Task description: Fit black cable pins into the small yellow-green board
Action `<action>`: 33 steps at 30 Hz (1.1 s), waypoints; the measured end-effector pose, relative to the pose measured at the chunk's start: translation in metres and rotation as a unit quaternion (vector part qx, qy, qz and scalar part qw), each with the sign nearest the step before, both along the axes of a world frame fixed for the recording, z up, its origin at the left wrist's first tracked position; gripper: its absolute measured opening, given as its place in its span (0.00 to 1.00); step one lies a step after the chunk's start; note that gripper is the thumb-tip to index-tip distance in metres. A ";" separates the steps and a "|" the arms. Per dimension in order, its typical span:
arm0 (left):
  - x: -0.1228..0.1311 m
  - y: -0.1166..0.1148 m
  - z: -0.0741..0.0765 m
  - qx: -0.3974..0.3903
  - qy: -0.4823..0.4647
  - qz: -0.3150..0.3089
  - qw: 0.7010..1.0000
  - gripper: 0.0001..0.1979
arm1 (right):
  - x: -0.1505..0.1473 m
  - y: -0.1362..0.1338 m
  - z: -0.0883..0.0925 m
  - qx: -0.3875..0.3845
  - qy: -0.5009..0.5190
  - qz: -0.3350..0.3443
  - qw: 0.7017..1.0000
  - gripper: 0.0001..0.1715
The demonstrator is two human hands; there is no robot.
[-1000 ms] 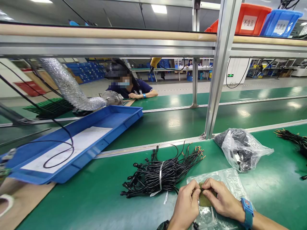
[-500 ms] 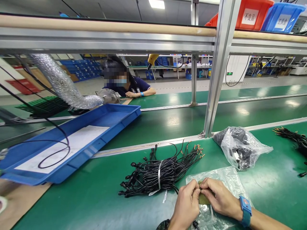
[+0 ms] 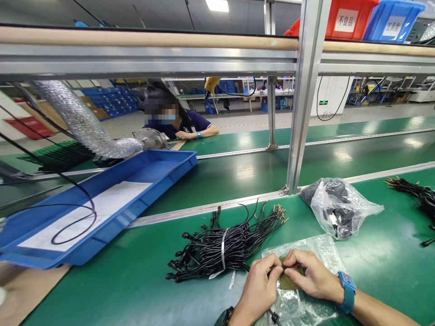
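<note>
My left hand (image 3: 260, 283) is closed in a pinch on a thin black cable (image 3: 273, 316), whose connector end hangs out below the palm. Fingertip to fingertip with it, my right hand (image 3: 312, 277) pinches the dark end of the cable; the fingers mostly hide that spot. Beneath both hands lies a small olive-green piece (image 3: 288, 281) on a clear plastic bag (image 3: 322, 249). Just left of my left hand, a bundle of black cables (image 3: 207, 249) with bare copper-coloured ends is tied with a pale band.
A clear bag of black parts (image 3: 336, 208) sits beyond my right hand, near a metal post (image 3: 304, 99). More black cables (image 3: 413, 192) lie at the right edge. A long blue tray (image 3: 136, 206) with paper stands left. Across the line sits a masked person (image 3: 190, 124).
The view has shifted slightly. My hands stay pinched together at nearly the same place, and a little more of the cable's connector end shows below my left hand.
</note>
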State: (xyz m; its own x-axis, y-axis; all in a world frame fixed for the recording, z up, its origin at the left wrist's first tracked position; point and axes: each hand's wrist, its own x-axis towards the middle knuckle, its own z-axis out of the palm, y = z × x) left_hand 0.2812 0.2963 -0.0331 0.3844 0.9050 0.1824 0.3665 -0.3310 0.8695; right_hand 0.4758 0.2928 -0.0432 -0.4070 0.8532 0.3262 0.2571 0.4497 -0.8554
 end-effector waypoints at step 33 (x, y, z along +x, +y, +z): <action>-0.004 0.003 -0.008 0.019 0.075 0.009 0.997 0.09 | -0.008 0.000 -0.003 0.031 -0.036 -0.002 0.999 0.06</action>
